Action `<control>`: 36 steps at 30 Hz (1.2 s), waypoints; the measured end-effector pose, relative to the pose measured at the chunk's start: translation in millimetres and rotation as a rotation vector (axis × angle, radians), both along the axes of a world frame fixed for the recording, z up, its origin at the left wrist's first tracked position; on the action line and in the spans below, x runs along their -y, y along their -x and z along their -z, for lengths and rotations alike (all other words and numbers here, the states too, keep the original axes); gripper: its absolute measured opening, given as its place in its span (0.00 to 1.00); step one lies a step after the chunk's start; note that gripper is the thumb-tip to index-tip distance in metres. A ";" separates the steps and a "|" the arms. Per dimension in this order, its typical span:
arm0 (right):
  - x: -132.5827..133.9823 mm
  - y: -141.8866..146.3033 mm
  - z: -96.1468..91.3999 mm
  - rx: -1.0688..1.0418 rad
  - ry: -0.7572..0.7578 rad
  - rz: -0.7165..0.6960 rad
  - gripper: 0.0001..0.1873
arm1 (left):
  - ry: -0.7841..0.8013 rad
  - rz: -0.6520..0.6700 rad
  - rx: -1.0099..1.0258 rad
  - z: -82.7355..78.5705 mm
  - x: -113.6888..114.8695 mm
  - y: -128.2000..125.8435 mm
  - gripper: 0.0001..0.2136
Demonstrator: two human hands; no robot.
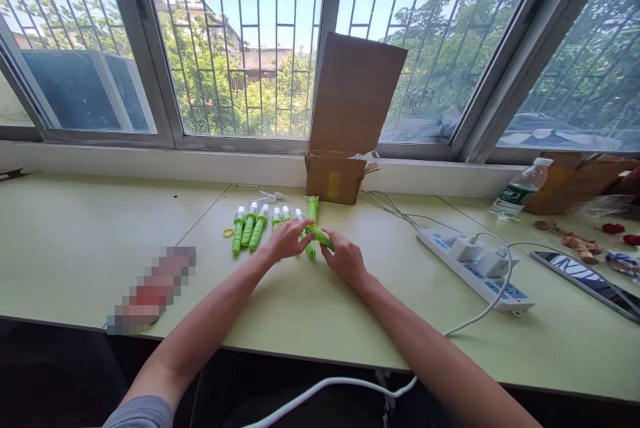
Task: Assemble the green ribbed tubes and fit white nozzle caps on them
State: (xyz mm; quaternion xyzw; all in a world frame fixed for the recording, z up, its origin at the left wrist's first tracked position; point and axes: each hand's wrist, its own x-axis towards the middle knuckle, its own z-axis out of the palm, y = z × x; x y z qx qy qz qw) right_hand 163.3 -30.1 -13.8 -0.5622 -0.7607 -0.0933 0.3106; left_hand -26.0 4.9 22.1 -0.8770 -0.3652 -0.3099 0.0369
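Both my hands meet over the pale green table (90,241) on one green plastic pen-like tube (320,237). My left hand (286,239) curls its fingers round the tube's left end. My right hand (345,259) pinches its right end. To the left lies a row of several matching green tubes with white caps (250,226), and a small yellow ring (228,233) rests beside them. One more green tube (313,207) lies just behind my hands.
An open cardboard box (336,176) stands against the window sill behind the tubes. A white power strip (475,268) with chargers and cables lies to the right, then a phone (590,279), a water bottle (521,188) and small red and brown bits.
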 end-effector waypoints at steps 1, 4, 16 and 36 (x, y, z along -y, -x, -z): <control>0.0 0.0 -0.2 0.002 -0.001 -0.001 0.20 | 0.003 0.005 0.003 -0.3 0.1 0.0 0.16; -0.1 -0.2 -0.3 0.003 -0.003 -0.003 0.20 | 0.005 0.017 0.013 -0.4 0.1 -0.1 0.16; -0.8 -1.1 0.2 0.014 -0.045 -0.026 0.19 | -0.028 0.010 0.006 1.3 -1.7 0.1 0.15; -2.7 -1.8 3.7 0.023 -0.040 -0.007 0.20 | -0.039 0.025 -0.004 -0.3 -1.0 0.2 0.15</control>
